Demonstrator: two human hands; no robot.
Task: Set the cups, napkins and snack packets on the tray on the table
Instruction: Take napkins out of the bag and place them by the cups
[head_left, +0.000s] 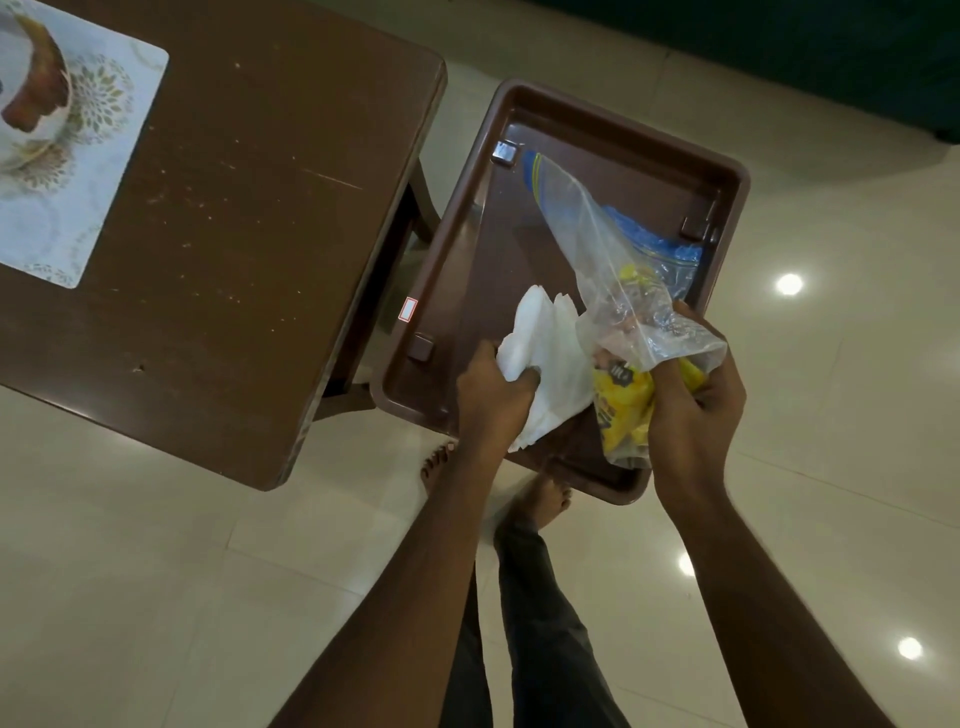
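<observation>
Left hand (496, 387) gripping napkins (545, 358), right hand (693, 410) holding snack packets (623, 405) — over tray (467, 270)

Table top (249, 218): bare brown surface lay open across its middle and near end.
Far-left corner: a placemat (78, 171) with a bowl (31, 93) took up that part.
Tray (467, 270): its left half was clear; napkins (545, 364), a plastic bag (597, 244) and yellow packets (623, 410) crowded the right and near side.
</observation>
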